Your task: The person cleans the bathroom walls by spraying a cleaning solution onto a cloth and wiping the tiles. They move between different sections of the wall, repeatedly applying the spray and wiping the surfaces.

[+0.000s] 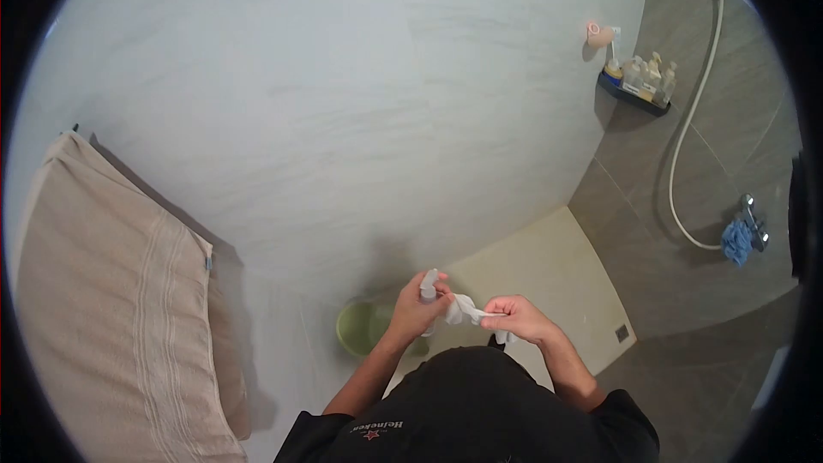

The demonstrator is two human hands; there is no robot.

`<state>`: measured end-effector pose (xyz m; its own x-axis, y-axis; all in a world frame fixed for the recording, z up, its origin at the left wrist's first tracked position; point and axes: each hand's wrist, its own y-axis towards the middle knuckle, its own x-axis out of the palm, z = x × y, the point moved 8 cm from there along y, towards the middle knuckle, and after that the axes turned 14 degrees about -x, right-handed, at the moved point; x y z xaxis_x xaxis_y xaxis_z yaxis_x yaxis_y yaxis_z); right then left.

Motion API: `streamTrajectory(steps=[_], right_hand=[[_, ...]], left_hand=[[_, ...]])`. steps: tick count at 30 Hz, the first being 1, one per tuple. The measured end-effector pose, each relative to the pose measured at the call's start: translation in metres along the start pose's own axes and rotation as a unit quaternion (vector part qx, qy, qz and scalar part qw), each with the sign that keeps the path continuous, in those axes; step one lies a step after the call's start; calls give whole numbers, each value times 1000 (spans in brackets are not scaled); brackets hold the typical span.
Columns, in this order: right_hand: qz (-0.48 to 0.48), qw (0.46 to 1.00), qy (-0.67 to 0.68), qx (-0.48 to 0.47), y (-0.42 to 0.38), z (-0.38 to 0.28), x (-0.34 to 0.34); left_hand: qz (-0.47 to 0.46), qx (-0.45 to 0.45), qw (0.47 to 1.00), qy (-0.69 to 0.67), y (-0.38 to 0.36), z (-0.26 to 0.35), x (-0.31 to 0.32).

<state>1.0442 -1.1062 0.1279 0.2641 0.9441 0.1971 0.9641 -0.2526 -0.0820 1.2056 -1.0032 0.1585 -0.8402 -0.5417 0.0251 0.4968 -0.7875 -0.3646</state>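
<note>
My left hand (415,307) is closed round a slim whitish bottle (429,285), its top showing above the fingers. From that hand a white cloth (463,309) stretches across to my right hand (520,319), which pinches its other end between thumb and fingers. A loose end of the cloth hangs below the right hand. Behind and below my left hand is a light green basin (350,329), partly hidden by the hand and forearm.
A beige towel (111,291) hangs at the left. On the right, a dark corner shelf (630,97) carries several bottles. A pale shower hose (685,137) runs down to a tap (755,221) with a blue bath puff (736,242). A drain (622,333) lies in the cream floor.
</note>
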Motion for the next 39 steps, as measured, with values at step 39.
streamTrajectory(steps=[39], right_hand=[[231,925,289,-85,83,22,-99]], left_hand=[[366,462,798,-126,-12,384,-166]])
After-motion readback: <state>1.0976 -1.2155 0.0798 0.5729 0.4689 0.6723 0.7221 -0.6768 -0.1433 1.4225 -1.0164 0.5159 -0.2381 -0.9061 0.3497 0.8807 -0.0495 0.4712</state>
